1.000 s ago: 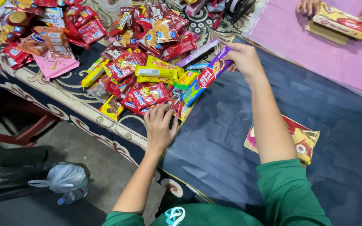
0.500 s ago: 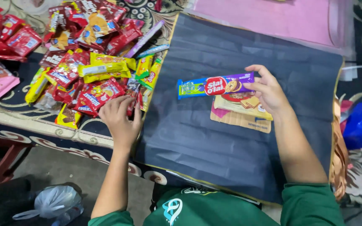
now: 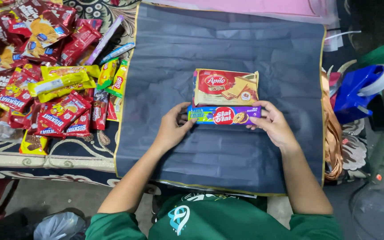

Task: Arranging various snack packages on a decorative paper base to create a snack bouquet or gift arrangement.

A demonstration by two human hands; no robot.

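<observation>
Left hand, right hand | gripping purple biscuit pack | touching wafer pack

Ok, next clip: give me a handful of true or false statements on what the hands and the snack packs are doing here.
1. Both hands hold the long purple snack pack, the left hand at one end and the right hand at the other. True.
2. The purple pack lies among the pile of snack packs. False: it is over the dark sheet, apart from the pile.
3. A cream and red wafer pack lies on the dark sheet right behind the purple pack. True.
4. The pile of snacks is on the person's right. False: it is on the left.
5. The right hand is resting empty on the sheet. False: it grips the purple pack.
</observation>
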